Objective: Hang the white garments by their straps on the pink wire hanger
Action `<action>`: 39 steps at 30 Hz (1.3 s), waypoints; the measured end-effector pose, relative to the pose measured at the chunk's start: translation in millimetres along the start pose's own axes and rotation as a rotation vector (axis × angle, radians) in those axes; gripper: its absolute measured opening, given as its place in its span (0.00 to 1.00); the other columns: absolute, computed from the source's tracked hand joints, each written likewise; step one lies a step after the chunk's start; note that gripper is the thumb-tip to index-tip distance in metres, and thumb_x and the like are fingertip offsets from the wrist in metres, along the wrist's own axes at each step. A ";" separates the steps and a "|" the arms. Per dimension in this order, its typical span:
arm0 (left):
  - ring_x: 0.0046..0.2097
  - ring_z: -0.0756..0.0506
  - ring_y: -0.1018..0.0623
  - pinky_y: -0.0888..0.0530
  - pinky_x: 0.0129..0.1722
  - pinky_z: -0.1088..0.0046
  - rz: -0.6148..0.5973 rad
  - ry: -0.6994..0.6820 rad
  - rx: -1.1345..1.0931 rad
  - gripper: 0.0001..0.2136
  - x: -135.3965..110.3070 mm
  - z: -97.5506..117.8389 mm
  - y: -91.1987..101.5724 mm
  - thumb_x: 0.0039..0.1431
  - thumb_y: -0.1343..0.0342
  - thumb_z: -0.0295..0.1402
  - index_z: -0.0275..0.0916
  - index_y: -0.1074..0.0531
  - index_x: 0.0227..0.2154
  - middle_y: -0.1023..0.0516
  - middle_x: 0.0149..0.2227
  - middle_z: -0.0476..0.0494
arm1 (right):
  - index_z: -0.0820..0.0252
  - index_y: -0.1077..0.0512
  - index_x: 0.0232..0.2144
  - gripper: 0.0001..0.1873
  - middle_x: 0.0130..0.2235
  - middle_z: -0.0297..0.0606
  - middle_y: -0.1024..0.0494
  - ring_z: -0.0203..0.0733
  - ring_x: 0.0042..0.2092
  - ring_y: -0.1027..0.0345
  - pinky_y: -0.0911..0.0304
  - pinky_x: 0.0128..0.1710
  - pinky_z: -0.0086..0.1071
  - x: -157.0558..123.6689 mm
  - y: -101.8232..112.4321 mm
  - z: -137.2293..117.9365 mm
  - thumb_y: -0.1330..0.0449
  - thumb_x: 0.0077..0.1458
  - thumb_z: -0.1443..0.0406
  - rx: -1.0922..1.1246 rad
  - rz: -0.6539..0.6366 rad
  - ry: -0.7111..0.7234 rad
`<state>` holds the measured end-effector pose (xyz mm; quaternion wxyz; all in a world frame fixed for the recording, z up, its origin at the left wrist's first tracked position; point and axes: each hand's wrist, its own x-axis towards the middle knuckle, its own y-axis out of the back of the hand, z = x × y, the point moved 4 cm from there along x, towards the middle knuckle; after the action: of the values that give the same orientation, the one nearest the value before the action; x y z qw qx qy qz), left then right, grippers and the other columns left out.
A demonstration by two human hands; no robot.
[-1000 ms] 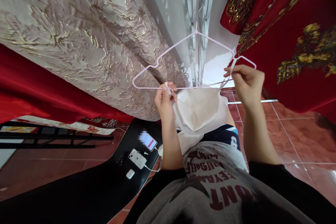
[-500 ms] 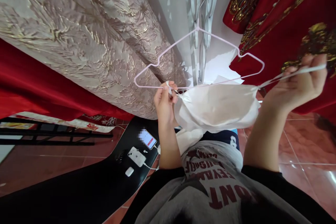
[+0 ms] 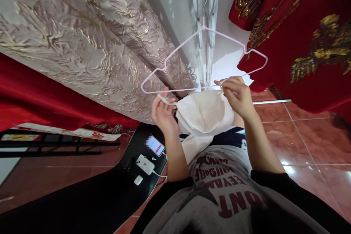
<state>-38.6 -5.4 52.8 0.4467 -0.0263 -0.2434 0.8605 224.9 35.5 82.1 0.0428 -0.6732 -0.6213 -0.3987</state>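
Observation:
A white cloth garment (image 3: 204, 111) with thin straps hangs in front of my body, gathered at its top edge. My left hand (image 3: 164, 113) has one white strap looped over its fingers at the garment's left corner. At the right corner, my right hand (image 3: 238, 95) pinches the other strap between thumb and fingers. Just above both hands hangs a pale pink hanger (image 3: 181, 45) with a metal hook; its bottom bar runs behind my right fingertips and close to my left ones. I cannot tell whether either strap touches the bar.
A cream and gold textured fabric (image 3: 90, 36) hangs at the left, above red cloth (image 3: 55, 98). Red garments with gold trim (image 3: 307, 36) hang at the right. White metal bars (image 3: 201, 51) stand behind the hanger. Two phones (image 3: 145, 164) and a white case lie on a black bench (image 3: 82, 197).
My right hand has come in leftward from far right, and the pulled-out strap is now short. The garment has bunched narrower. My left hand has shifted slightly left and down, its fingers looser.

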 end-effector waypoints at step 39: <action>0.39 0.45 0.16 0.22 0.50 0.66 -0.125 0.064 -0.180 0.23 6.2 -22.5 -35.2 0.54 0.30 0.55 0.43 0.32 0.35 0.18 0.32 0.47 | 0.44 0.17 0.48 0.13 0.45 0.34 0.14 0.48 0.49 0.21 0.28 0.53 0.51 -17.4 1.9 -6.3 0.37 0.65 0.66 -0.071 0.367 0.141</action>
<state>-9.8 25.4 49.7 0.5028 -0.0787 -0.3062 0.8045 225.1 17.6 77.0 0.1344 -0.7467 -0.4691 -0.4520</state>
